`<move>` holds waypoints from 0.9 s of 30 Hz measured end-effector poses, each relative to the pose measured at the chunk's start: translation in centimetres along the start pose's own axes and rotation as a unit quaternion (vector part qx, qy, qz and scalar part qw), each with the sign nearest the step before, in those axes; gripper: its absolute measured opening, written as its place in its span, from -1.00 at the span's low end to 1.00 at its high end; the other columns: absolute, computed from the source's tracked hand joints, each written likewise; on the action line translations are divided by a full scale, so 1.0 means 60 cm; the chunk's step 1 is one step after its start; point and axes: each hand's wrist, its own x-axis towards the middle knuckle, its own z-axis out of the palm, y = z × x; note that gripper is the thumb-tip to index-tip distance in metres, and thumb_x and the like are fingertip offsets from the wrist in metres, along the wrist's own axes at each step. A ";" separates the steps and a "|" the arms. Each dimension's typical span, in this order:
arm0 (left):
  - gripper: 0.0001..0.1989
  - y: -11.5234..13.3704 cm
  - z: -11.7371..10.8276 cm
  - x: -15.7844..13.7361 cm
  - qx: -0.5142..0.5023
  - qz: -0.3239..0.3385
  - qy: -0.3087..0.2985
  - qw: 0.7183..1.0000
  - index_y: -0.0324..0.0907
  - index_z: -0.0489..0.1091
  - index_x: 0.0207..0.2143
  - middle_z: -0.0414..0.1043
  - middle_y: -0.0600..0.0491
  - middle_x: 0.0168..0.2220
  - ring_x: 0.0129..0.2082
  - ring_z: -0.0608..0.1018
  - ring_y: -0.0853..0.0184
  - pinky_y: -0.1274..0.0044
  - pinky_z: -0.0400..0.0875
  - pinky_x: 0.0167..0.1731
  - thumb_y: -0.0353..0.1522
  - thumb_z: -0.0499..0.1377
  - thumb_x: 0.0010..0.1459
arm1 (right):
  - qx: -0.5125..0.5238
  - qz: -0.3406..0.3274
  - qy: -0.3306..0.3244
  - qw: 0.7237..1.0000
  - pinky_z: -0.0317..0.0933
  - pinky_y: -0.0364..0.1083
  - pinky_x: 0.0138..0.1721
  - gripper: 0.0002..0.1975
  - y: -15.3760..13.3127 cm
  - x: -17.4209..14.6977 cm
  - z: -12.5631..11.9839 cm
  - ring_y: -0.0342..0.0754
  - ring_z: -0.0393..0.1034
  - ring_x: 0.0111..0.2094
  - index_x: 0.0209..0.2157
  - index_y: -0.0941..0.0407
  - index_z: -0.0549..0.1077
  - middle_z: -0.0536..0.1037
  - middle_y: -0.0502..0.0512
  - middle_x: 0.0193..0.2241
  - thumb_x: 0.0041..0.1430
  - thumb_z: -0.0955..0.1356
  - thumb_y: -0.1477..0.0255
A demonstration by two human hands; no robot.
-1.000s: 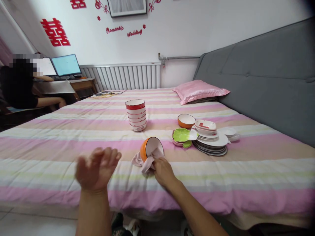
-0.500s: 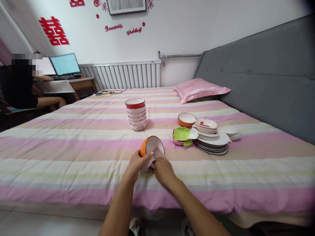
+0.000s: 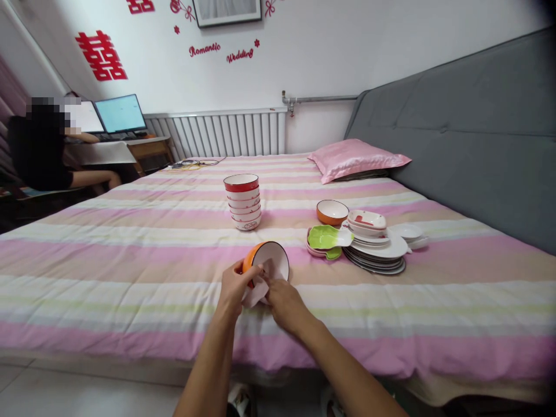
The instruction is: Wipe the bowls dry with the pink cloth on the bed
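Observation:
An orange bowl (image 3: 278,260) with a white inside and dark rim is tilted on its side, its mouth turned toward my right. My left hand (image 3: 234,286) grips its left edge, thumb over the rim. A pale tissue (image 3: 254,293) hangs at the lower rim between my hands. My right hand (image 3: 284,304) is closed on the tissue and reaches into the bowl's mouth; its fingertips are partly hidden. Beyond the bowl stands a stack of red and white bowls (image 3: 242,202).
On the right are a second orange bowl (image 3: 332,212), green leaf-shaped dishes (image 3: 325,237) and a pile of white plates (image 3: 393,246). A pink pillow (image 3: 356,159) lies by the grey headboard (image 3: 456,133). A person (image 3: 39,150) sits at a desk with monitors (image 3: 120,114).
My left hand has shifted slightly left along the bowl. The tissue now hangs lower at the rim, and the bowl has turned a little. The view has swung slightly left.

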 end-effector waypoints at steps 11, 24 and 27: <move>-0.55 0.010 -0.012 0.000 0.017 0.006 -0.020 1.000 -0.29 0.46 -0.25 0.43 0.05 -0.42 -0.43 0.42 0.34 0.58 0.30 -0.47 -0.26 0.29 -0.26 | -0.097 0.005 0.029 0.995 0.05 0.08 0.19 -0.55 0.035 0.002 0.018 0.01 0.15 0.18 0.16 0.30 0.21 0.31 0.23 0.14 0.24 0.16 0.59; -0.63 -0.026 0.053 -0.003 0.063 -0.073 0.090 0.991 -0.21 0.30 -0.29 0.40 0.00 -0.36 -0.36 0.48 0.26 0.52 0.33 -0.43 -0.40 0.26 -0.25 | 0.007 0.161 -0.017 0.987 0.19 -0.11 -0.29 -0.74 -0.014 -0.010 -0.002 0.02 0.42 -0.26 -0.28 0.17 0.48 0.56 0.19 -0.31 0.03 0.22 0.63; -0.60 -0.026 0.050 -0.007 0.051 -0.083 0.089 0.991 -0.21 0.27 -0.29 0.39 0.02 -0.38 -0.39 0.49 0.27 0.52 0.34 -0.44 -0.38 0.29 -0.26 | 0.024 0.164 -0.021 0.986 0.16 -0.12 -0.34 -0.78 -0.018 -0.008 -0.004 0.02 0.41 -0.29 -0.39 0.17 0.46 0.54 0.19 -0.36 0.00 0.21 0.62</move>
